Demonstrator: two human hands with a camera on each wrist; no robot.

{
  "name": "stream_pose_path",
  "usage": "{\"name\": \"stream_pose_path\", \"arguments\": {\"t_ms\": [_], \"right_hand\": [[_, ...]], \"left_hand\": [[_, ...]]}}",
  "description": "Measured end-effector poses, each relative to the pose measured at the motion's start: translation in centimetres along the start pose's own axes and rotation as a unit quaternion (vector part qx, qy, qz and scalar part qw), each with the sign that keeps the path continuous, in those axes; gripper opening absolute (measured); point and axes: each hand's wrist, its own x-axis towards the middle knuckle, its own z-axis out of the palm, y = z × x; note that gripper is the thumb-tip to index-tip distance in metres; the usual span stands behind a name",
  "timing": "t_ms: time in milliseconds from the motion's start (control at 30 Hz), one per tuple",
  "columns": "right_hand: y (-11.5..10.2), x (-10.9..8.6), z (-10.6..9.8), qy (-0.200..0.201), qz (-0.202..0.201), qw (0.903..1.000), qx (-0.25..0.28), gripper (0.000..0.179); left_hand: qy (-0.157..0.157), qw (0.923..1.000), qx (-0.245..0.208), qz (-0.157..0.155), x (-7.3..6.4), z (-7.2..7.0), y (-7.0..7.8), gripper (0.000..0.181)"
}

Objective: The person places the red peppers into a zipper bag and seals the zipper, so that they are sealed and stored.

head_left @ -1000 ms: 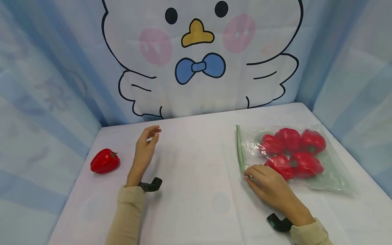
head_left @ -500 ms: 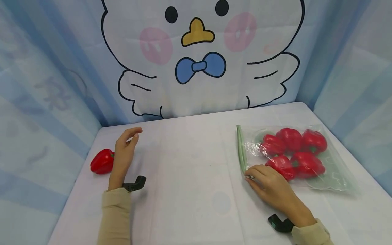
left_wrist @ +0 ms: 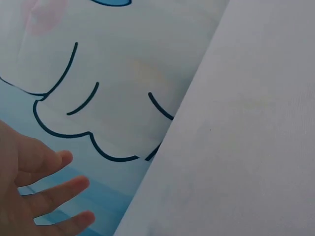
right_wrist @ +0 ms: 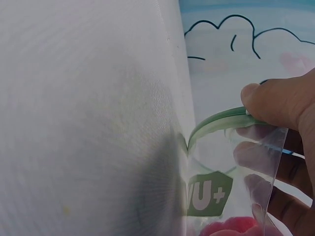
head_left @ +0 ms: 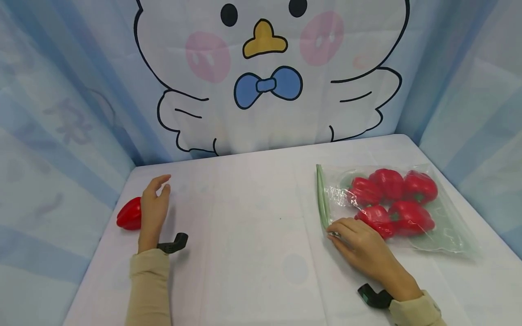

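A loose red bell pepper [head_left: 128, 215] lies at the left of the table, partly hidden behind my left hand [head_left: 153, 213]. That hand hovers beside it, fingers loosely bent and holding nothing; in the left wrist view the fingers [left_wrist: 56, 194] are spread apart. On the right lies a clear zip bag [head_left: 448, 233] with several red bell peppers [head_left: 409, 218] inside. My right hand [head_left: 364, 251] pinches the near corner of the bag's green zip edge [head_left: 321, 199]. The right wrist view shows the thumb [right_wrist: 270, 101] on top of the green strip and the other fingers behind the clear plastic.
A white cloth [head_left: 248, 235] covers the table between the loose pepper and the bag. Behind it hangs a curtain [head_left: 269, 122] with a cartoon bird, and blue-white curtains [head_left: 61, 158] close off both sides. Each wrist wears a black camera [head_left: 375, 296].
My left hand has moved left across the table to the loose bell pepper, now covering part of it. My right hand stays at the bag's corner.
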Motion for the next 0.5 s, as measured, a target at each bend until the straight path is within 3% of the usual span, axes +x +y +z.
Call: {"name": "stream_pose_path", "arguments": {"t_ms": [100,233,400,500], "right_hand": [[-0.06,0.11,-0.12,0.001,-0.001,1.0000,-0.002,0.021],[-0.20,0.28,-0.22,0.007,-0.003,1.0000,-0.005,0.039],[-0.32,0.33,-0.20,0.008,-0.004,0.9999,-0.007,0.044],[-0.22,0.32,-0.15,0.009,-0.007,0.9999,-0.005,0.024]], "left_hand": [[-0.004,1.0000,-0.001,-0.003,0.12,0.02,-0.12,0.045],[-0.018,0.9997,0.003,-0.017,0.26,0.05,-0.22,0.046],[-0.014,0.9998,0.003,-0.016,0.19,-0.12,-0.15,0.045],[0.014,0.9999,-0.006,-0.001,0.02,-0.46,0.11,0.042]]}}
